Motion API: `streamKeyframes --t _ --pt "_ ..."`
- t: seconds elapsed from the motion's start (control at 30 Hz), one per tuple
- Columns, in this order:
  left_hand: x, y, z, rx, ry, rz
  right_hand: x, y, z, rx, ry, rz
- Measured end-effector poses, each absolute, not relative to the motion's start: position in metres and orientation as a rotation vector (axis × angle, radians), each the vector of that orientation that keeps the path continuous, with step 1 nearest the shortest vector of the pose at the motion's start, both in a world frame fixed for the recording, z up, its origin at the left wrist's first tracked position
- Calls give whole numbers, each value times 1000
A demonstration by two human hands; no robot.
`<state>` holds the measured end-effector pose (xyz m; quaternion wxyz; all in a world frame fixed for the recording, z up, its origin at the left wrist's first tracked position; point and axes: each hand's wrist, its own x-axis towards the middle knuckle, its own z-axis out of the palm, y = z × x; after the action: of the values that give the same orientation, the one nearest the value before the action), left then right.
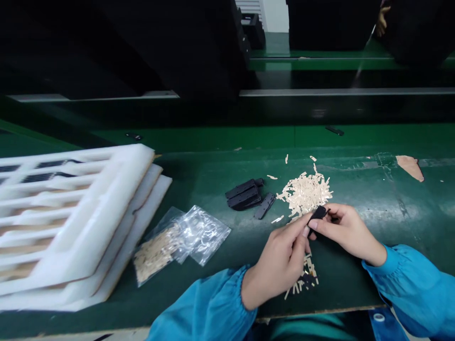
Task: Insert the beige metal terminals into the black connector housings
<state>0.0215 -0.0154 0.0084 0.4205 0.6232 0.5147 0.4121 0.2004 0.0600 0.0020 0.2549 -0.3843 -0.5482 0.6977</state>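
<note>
Stacked white foam trays along the left side of the green bench. Clear plastic bag of cream strips. Flat black plastic parts, stacked mid-bench. Loose heap of cream strips beside them. Left hand and right hand, near the front edge: fingertips of both pinch a small black plastic piece just above the heap. Risk: a loosened pinch could drop it among the strips; a dragging sleeve could scatter them.

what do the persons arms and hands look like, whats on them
The bright blue fabric left sleeve and right sleeve are long and loose, gathered into elastic cuffs at the wrists. The left hand and right hand are bare, with no gloves.
</note>
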Motion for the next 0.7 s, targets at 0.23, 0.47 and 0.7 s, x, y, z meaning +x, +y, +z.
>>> streamKeyframes --t 0.23,0.47,0.7 --pt "22 -12 10 1158 1222 1049 206 63 8 -1005 -1527 1884" --pt "20 -4 11 958 1160 966 207 61 7 -1030 -1578 1808" --pt "20 -2 10 951 1176 886 208 58 13 -1055 -1711 1666"
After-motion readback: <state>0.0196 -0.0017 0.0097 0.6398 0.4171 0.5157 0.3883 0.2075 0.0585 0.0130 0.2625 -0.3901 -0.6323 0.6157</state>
